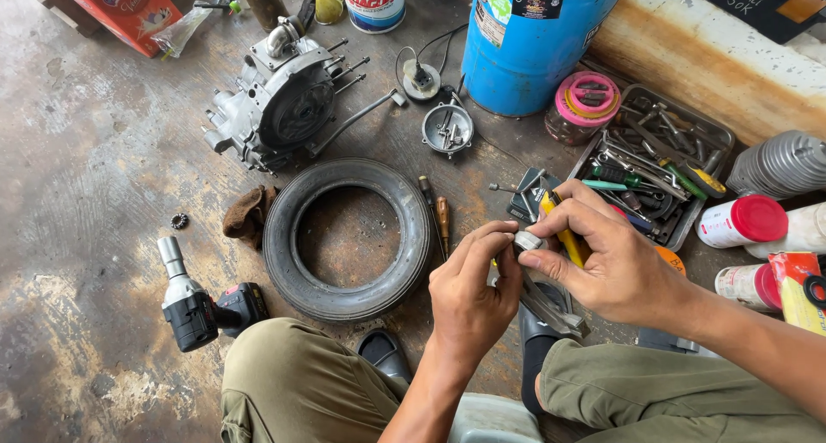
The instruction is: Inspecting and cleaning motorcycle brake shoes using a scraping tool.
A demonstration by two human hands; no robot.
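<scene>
Both hands are meeting just right of the picture's centre, above the stained concrete floor [95, 150]. The left hand [471, 292] is closing its thumb and fingers narrowly on a small grey metal ring [527, 240], and the right hand [607, 258] is pinching the same ring from its 3 o'clock side, so both are holding it between fingertips. A yellow-handled tool [564, 232] is lying just behind the right fingers; whether that hand is gripping it cannot be told. At 9 o'clock from the hands a black tyre [344, 236] is lying flat, with two screwdrivers [437, 215] beside its right edge. At 10 o'clock an engine case [280, 103] is sitting, and at 8 o'clock a cordless impact wrench [202, 301] is lying. At 1 o'clock a metal tray [718, 138] is holding assorted tools, near a blue drum [529, 39].
</scene>
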